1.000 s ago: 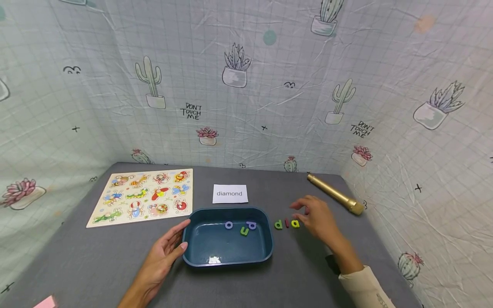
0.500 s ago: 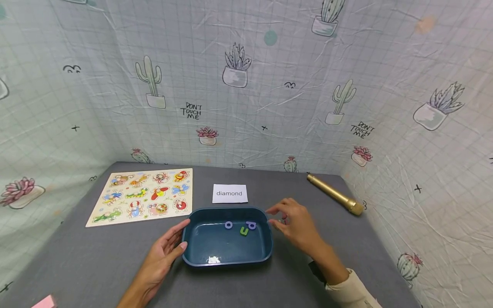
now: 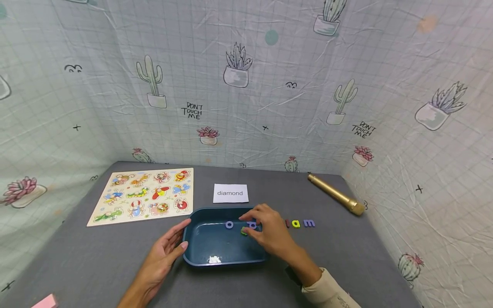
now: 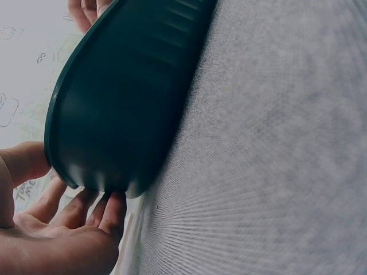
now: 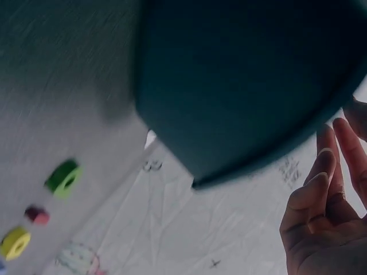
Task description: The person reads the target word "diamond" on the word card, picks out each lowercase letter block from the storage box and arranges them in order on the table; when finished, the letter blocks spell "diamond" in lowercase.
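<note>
A dark teal plastic tray (image 3: pixel 219 250) holds a purple "o" (image 3: pixel 229 224), a purple "d" or "p" (image 3: pixel 251 224) and a green "n" (image 3: pixel 243 231). At its left end my left hand (image 3: pixel 163 253) holds the tray, with the thumb and fingertips on its outside, as the left wrist view shows. My right hand (image 3: pixel 269 231) reaches over the tray's right wall, thumb and forefinger apart beside the green "n", which the thumb partly hides. Right of the tray lie a red letter (image 3: pixel 287 223), a yellow "a" (image 3: pixel 295 224), a purple "m" (image 3: pixel 309 223) and a green letter (image 5: pixel 64 179).
Behind the tray lies a white card (image 3: pixel 230 193) reading "diamond". An insect puzzle board (image 3: pixel 144 196) is at the back left, a gold microphone (image 3: pixel 336 194) at the back right. A pink block (image 3: pixel 45 301) shows at the front left corner. Patterned cloth (image 3: pixel 265 107) surrounds the grey table.
My right hand has moved left from beside the letter row to over the tray's right end. The purple "m" now shows at the row's right end. My left hand stays on the tray.
</note>
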`<action>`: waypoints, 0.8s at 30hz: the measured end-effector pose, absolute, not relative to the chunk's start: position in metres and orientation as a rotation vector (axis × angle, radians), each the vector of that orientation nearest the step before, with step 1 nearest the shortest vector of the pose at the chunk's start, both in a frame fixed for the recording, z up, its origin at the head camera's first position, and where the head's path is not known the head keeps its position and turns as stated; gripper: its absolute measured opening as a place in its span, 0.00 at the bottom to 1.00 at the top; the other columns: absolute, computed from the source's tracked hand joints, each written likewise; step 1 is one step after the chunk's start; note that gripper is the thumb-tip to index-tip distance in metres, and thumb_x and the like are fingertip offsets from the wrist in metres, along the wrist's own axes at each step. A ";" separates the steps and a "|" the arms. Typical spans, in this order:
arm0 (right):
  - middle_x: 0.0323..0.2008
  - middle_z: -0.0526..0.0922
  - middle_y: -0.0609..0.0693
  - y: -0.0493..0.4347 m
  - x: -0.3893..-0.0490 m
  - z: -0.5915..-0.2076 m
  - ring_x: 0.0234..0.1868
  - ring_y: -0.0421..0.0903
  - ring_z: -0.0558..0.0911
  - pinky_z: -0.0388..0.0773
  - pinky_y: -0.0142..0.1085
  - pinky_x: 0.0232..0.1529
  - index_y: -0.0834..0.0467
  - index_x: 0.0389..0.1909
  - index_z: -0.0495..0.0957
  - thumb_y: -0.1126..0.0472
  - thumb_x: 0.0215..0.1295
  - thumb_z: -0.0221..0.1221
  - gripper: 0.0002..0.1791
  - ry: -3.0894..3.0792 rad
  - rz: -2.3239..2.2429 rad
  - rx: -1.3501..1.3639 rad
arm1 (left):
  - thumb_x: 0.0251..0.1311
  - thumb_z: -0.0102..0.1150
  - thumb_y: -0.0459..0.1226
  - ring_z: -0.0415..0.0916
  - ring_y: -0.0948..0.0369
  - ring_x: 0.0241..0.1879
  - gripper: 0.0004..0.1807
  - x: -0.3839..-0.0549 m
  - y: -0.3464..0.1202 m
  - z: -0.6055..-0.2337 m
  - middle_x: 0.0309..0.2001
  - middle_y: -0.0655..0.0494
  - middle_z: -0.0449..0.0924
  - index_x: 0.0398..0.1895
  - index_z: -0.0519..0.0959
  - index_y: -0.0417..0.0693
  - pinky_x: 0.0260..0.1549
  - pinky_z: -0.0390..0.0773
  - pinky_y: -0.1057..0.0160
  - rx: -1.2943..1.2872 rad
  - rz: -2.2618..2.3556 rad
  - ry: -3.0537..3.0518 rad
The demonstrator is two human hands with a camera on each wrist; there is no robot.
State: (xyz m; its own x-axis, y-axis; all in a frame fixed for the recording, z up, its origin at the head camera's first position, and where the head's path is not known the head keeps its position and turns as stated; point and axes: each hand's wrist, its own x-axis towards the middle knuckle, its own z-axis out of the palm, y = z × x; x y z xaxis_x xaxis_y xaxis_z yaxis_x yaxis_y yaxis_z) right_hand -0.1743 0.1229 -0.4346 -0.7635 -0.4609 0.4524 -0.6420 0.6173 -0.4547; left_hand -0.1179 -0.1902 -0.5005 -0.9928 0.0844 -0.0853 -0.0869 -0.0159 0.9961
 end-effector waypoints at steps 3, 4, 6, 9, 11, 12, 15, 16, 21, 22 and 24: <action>0.40 0.86 0.45 0.114 -0.175 -0.438 0.40 0.45 0.80 0.80 0.32 0.40 0.51 0.48 0.90 0.60 0.60 0.77 0.15 -2.583 0.899 0.892 | 0.77 0.61 0.41 0.48 0.55 0.85 0.34 -0.119 -0.190 -0.501 0.84 0.54 0.56 0.82 0.63 0.56 0.62 0.61 0.87 -0.016 2.150 2.113; 0.41 0.87 0.45 0.111 -0.176 -0.439 0.41 0.45 0.80 0.80 0.32 0.41 0.51 0.48 0.90 0.60 0.61 0.77 0.15 -2.595 0.897 0.888 | 0.77 0.61 0.41 0.48 0.55 0.85 0.34 -0.119 -0.190 -0.501 0.84 0.54 0.56 0.82 0.63 0.56 0.61 0.61 0.87 -0.016 2.150 2.114; 0.42 0.87 0.46 0.105 -0.176 -0.439 0.41 0.45 0.80 0.80 0.32 0.41 0.50 0.49 0.90 0.59 0.62 0.77 0.15 -2.608 0.902 0.887 | 0.77 0.61 0.41 0.48 0.55 0.85 0.34 -0.119 -0.190 -0.501 0.84 0.53 0.56 0.82 0.63 0.56 0.61 0.61 0.87 -0.016 2.154 2.113; 0.43 0.87 0.45 0.097 -0.178 -0.442 0.41 0.45 0.82 0.79 0.32 0.43 0.49 0.49 0.90 0.58 0.62 0.77 0.15 -2.632 0.896 0.874 | 0.77 0.61 0.40 0.48 0.54 0.85 0.34 -0.118 -0.190 -0.500 0.84 0.53 0.56 0.82 0.63 0.55 0.61 0.61 0.87 -0.014 2.157 2.116; 0.43 0.87 0.45 0.092 -0.179 -0.444 0.40 0.46 0.82 0.78 0.33 0.42 0.50 0.49 0.90 0.58 0.62 0.77 0.15 -2.638 0.904 0.872 | 0.77 0.61 0.40 0.48 0.55 0.85 0.34 -0.118 -0.190 -0.500 0.84 0.53 0.56 0.82 0.63 0.55 0.62 0.61 0.87 -0.021 2.150 2.115; 0.44 0.87 0.45 0.090 -0.180 -0.446 0.40 0.46 0.82 0.79 0.33 0.43 0.50 0.49 0.90 0.58 0.62 0.77 0.15 -2.645 0.910 0.868 | 0.77 0.61 0.41 0.48 0.55 0.85 0.34 -0.118 -0.190 -0.499 0.84 0.53 0.56 0.82 0.63 0.56 0.62 0.61 0.87 -0.024 2.147 2.114; 0.44 0.87 0.45 0.084 -0.183 -0.450 0.40 0.48 0.82 0.78 0.32 0.42 0.51 0.49 0.90 0.59 0.62 0.77 0.15 -2.648 0.933 0.866 | 0.77 0.61 0.41 0.48 0.55 0.85 0.34 -0.118 -0.190 -0.499 0.84 0.53 0.56 0.82 0.62 0.56 0.63 0.61 0.86 -0.022 2.149 2.111; 0.44 0.87 0.46 0.082 -0.185 -0.451 0.39 0.48 0.82 0.78 0.31 0.41 0.51 0.49 0.90 0.59 0.62 0.77 0.15 -2.651 0.935 0.862 | 0.77 0.61 0.41 0.48 0.55 0.85 0.34 -0.119 -0.190 -0.499 0.84 0.53 0.56 0.82 0.62 0.55 0.62 0.61 0.87 -0.017 2.153 2.110; 0.43 0.87 0.48 0.076 -0.192 -0.462 0.39 0.49 0.83 0.74 0.29 0.37 0.51 0.49 0.90 0.58 0.63 0.76 0.14 -2.700 0.933 0.818 | 0.76 0.61 0.39 0.48 0.54 0.85 0.34 -0.118 -0.190 -0.499 0.84 0.52 0.56 0.82 0.63 0.55 0.61 0.61 0.88 -0.003 2.166 2.106; 0.44 0.87 0.49 0.075 -0.193 -0.463 0.39 0.49 0.82 0.73 0.29 0.36 0.50 0.49 0.90 0.58 0.63 0.76 0.14 -2.715 0.933 0.809 | 0.76 0.61 0.39 0.48 0.53 0.85 0.34 -0.118 -0.190 -0.499 0.84 0.52 0.56 0.82 0.63 0.55 0.61 0.61 0.88 0.000 2.165 2.106; 0.44 0.87 0.49 0.074 -0.195 -0.467 0.39 0.48 0.82 0.72 0.29 0.35 0.50 0.49 0.90 0.58 0.63 0.76 0.14 -2.745 0.925 0.790 | 0.77 0.61 0.39 0.48 0.53 0.85 0.34 -0.118 -0.190 -0.499 0.84 0.52 0.56 0.82 0.63 0.55 0.61 0.61 0.88 0.004 2.162 2.105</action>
